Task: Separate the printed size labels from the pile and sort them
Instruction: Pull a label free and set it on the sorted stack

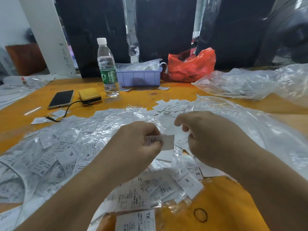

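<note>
Right now, at the middle of the frame, your left hand [143, 139] pinches a small stack of labels [162, 142] between curled fingers, while your right hand [205, 135] hovers just beside it with fingers loosely curled, and whether it holds anything you cannot tell. Below and left of both hands, the pile of size labels [66, 157] lies on crinkled clear plastic [106, 120] over the orange tabletop [133, 97], with a water bottle [107, 69] and a purple bin [139, 77] toward the upper centre.

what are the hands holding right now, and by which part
The left hand pinches a few labels by their left ends. The right hand seems empty.
</note>
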`<state>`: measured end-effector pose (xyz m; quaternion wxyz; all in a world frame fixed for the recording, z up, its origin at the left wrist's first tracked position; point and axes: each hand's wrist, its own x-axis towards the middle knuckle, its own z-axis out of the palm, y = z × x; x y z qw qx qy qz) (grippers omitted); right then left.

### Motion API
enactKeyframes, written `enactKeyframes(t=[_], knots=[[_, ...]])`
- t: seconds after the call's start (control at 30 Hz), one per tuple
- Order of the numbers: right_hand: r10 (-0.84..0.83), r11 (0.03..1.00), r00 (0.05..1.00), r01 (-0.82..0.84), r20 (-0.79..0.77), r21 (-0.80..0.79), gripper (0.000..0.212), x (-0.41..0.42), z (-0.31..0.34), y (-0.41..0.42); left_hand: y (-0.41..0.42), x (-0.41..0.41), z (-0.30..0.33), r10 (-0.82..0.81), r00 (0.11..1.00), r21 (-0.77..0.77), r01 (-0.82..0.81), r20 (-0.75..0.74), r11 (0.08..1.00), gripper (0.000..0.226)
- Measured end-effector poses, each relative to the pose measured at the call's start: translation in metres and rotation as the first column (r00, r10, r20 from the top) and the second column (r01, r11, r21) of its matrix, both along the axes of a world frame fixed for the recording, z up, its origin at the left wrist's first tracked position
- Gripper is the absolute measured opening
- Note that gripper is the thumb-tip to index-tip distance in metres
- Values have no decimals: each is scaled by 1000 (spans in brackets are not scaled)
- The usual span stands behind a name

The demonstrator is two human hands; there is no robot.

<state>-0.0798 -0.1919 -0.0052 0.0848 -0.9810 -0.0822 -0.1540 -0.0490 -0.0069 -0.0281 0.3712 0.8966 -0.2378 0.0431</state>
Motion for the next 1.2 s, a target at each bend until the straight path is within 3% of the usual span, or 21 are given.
enactKeyframes(t=[0.27, 0.4, 0.67, 0.97, 1.2], knots=[[-251, 965, 967, 247, -40, -84, 45, 5, 4, -16, -2, -2, -3, -58, 995, 14, 59, -75, 998, 11], [-252, 966, 948, 235, -194, -107, 49, 8, -2, -15, -4, -5, -3, -100, 991, 34, 104, -83, 994, 12], [-234, 964, 908, 171, -349, -202, 40, 16, -18, -10, -6, -5, -3, -110, 990, 40, 114, -89, 993, 12], [-176, 981, 970, 187, -166, 52, 53, 14, -10, -12, -4, -6, -2, -112, 991, 56, 116, -78, 992, 10], [-213, 967, 976, 217, -44, 135, 59, 15, -7, -13, -5, -6, -2, -112, 990, 62, 118, -87, 991, 7]])
